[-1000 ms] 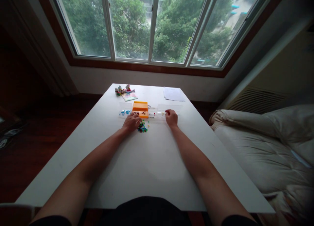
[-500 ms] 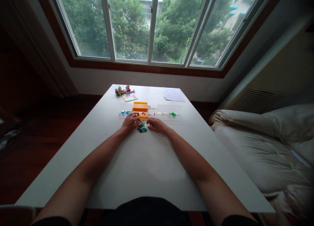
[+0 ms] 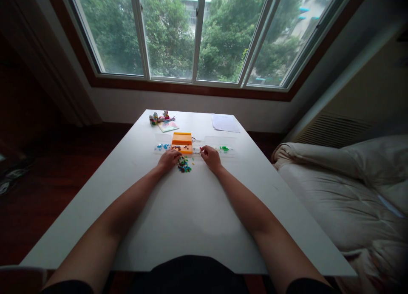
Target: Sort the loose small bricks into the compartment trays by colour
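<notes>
A small pile of mixed green, blue and brown pieces [image 3: 184,165] lies on the white table. My left hand [image 3: 169,158] is at the pile's upper left edge, fingers bent together; anything between them is too small to make out. My right hand [image 3: 210,156] is at the near edge of the clear trays, its fingers pinched beside a red piece [image 3: 200,149]. Between and beyond the hands stands an open orange box [image 3: 182,139] with brown pieces inside. Blue pieces [image 3: 163,146] lie in a clear tray at left, green pieces [image 3: 224,149] in one at right.
Colourful toy figures [image 3: 158,118] and a pastel booklet [image 3: 168,126] are at the table's far left. Sheets of paper [image 3: 225,123] lie far right. A cushioned sofa [image 3: 338,187] stands right of the table [image 3: 191,226], below a wide window.
My right hand has moved from beside the pile, right and away, to the clear trays. Small yellow and green pieces now show right of the pile. My left hand has barely moved.
</notes>
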Motion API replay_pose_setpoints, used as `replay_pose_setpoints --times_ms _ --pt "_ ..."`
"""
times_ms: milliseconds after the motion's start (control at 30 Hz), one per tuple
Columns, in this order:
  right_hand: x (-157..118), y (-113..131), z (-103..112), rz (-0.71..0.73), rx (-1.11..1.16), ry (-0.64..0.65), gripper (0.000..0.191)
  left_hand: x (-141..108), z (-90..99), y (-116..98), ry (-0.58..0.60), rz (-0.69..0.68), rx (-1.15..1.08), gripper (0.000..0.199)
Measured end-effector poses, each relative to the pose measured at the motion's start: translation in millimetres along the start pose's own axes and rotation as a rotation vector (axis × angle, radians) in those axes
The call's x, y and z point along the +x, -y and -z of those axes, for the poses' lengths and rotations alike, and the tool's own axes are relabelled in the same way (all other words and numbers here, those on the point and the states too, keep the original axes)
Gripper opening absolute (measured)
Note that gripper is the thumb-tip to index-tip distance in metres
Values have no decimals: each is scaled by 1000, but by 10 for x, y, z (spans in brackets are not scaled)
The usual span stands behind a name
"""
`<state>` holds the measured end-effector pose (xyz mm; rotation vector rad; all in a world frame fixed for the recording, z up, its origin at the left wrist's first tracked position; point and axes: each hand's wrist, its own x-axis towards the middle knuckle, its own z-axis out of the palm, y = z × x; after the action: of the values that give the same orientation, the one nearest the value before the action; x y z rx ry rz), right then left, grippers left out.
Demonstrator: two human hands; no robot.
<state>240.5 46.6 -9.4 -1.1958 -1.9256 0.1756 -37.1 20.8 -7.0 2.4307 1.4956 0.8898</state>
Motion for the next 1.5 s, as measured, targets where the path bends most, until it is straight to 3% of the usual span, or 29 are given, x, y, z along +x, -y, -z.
replay_pose_setpoints --times_ms 133,300,433,567,767,933,1267,1500 --pt "70 -180 62 -183 -110 -140 14 5 -18 46 18 29 -68 25" --pt "126 -335 134 -303 -124 -158 20 -4 -8 67 28 22 -110 33" --pt "107 -236 111 -182 -98 -99 19 -4 -9 69 23 39 -119 35" --pt "30 16 -23 41 -66 117 16 6 -27 67 4 39 -81 28" --pt "-51 276 -233 203 -65 333 24 8 -56 98 3 -18 -14 27" --pt "-19 290 -296 192 -84 346 26 2 -49 119 36 -40 -10 29" --pt "159 296 -342 192 -130 429 26 -1 -42 84 -21 17 -23 22" --pt "128 258 -353 174 -145 368 19 12 -27 52 -16 42 0 19"
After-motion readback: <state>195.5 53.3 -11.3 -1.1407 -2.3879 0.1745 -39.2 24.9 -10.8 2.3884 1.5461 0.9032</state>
